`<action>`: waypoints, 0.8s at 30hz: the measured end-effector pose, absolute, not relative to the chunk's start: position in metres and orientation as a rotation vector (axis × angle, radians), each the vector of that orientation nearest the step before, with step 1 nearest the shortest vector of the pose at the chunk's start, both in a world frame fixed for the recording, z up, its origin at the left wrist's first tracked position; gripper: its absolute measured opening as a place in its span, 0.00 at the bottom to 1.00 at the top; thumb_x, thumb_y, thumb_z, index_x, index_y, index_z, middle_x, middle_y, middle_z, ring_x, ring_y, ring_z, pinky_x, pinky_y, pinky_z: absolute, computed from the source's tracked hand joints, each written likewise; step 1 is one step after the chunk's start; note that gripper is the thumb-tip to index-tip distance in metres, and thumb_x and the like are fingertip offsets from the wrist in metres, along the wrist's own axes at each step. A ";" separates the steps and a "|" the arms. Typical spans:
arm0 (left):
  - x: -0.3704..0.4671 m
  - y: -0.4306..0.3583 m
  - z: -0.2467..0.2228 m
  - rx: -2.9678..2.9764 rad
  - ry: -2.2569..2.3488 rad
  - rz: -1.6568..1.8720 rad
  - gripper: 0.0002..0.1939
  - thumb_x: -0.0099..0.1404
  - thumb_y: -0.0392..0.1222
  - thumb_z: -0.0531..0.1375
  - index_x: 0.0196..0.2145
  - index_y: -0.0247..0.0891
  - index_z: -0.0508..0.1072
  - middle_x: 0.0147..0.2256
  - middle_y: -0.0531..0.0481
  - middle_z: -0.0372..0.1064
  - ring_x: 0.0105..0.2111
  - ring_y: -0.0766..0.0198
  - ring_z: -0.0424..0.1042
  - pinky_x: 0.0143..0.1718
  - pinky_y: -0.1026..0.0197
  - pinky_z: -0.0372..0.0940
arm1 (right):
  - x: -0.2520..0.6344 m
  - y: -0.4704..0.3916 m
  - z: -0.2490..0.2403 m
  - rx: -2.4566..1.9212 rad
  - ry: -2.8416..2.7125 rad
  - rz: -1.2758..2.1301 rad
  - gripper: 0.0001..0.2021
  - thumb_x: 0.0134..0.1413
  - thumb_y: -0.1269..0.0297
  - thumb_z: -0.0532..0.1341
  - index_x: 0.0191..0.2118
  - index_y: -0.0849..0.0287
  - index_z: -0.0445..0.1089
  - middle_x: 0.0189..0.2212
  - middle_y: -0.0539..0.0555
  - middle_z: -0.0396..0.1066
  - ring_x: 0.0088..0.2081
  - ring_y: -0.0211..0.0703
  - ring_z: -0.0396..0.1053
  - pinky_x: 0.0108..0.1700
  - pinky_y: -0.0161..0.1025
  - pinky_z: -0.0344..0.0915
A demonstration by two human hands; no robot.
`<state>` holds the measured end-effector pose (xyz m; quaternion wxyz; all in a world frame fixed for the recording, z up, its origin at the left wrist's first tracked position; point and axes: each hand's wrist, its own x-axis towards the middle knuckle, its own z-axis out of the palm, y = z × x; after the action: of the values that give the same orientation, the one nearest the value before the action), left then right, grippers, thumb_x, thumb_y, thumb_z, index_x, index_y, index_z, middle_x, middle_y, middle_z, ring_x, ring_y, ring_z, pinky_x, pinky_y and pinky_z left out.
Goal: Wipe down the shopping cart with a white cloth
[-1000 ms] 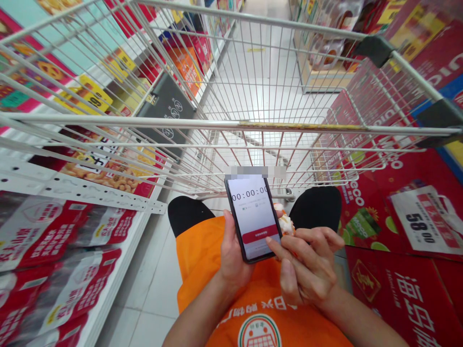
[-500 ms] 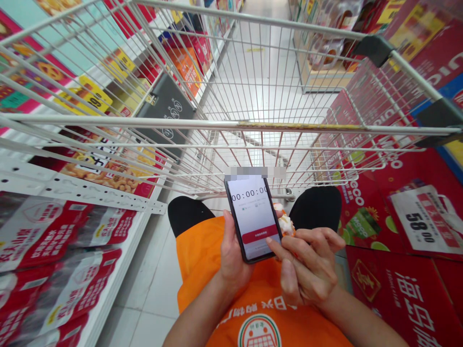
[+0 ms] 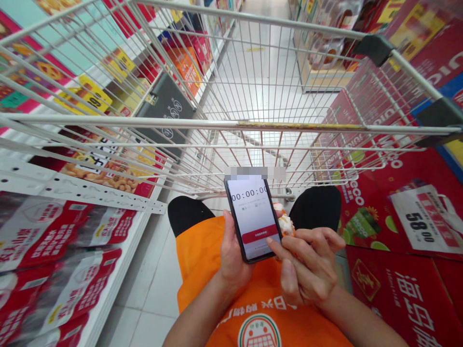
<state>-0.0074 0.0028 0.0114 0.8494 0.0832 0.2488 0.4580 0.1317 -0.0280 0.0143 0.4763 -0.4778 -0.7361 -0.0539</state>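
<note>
A smartphone (image 3: pixel 253 219) in a dark case is gripped by my left hand (image 3: pixel 237 253), thumb along its left edge and the other fingers mostly hidden behind. Its lit screen reads 00:00:00 above a red button. The index finger of my right hand (image 3: pixel 311 262) points at the screen just below that button; whether it touches the glass I cannot tell. The right hand holds nothing, its other fingers loosely bent and apart. Beside the phone's right edge shows a small white and orange object (image 3: pixel 285 225), partly hidden, its kind unclear.
A white wire shopping cart (image 3: pixel 253 124) stands close in front of my knees. Shelves with red-and-white packs (image 3: pixel 68 289) run along the left. Stacked red cartons (image 3: pixel 394 284) with a price sign (image 3: pixel 425 219) line the right. Tiled floor (image 3: pixel 155 284) shows between.
</note>
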 end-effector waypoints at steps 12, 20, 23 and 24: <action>-0.005 0.004 0.016 0.184 0.520 0.978 0.41 0.71 0.70 0.46 0.52 0.31 0.79 0.50 0.37 0.79 0.46 0.51 0.80 0.55 0.51 0.72 | 0.131 -0.027 0.016 -1.156 -1.797 -0.134 0.15 0.50 0.75 0.55 0.39 0.60 0.77 0.27 0.48 0.75 0.32 0.39 0.67 0.42 0.47 0.54; -0.007 0.003 0.015 0.190 0.511 0.976 0.40 0.70 0.71 0.49 0.53 0.32 0.80 0.50 0.38 0.79 0.46 0.51 0.80 0.54 0.52 0.72 | 0.133 -0.028 0.015 -1.174 -1.808 -0.136 0.16 0.51 0.74 0.54 0.41 0.58 0.77 0.27 0.47 0.75 0.32 0.39 0.67 0.44 0.48 0.54; -0.007 0.003 0.015 0.200 0.514 0.977 0.39 0.69 0.71 0.51 0.53 0.33 0.80 0.50 0.39 0.80 0.46 0.50 0.81 0.54 0.52 0.72 | 0.133 -0.027 0.016 -1.167 -1.807 -0.151 0.15 0.51 0.74 0.54 0.39 0.58 0.77 0.27 0.47 0.75 0.31 0.38 0.67 0.43 0.47 0.54; -0.007 0.003 0.015 0.202 0.515 0.975 0.39 0.68 0.71 0.52 0.53 0.33 0.80 0.50 0.39 0.80 0.46 0.50 0.81 0.54 0.52 0.72 | 0.133 -0.027 0.017 -1.164 -1.807 -0.152 0.15 0.51 0.74 0.54 0.38 0.58 0.77 0.27 0.47 0.75 0.31 0.37 0.67 0.43 0.46 0.54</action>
<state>-0.0074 0.0031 0.0153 0.8469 0.0959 0.2444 0.4624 0.1327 -0.0266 0.0167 0.4736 -0.4756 -0.7387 -0.0623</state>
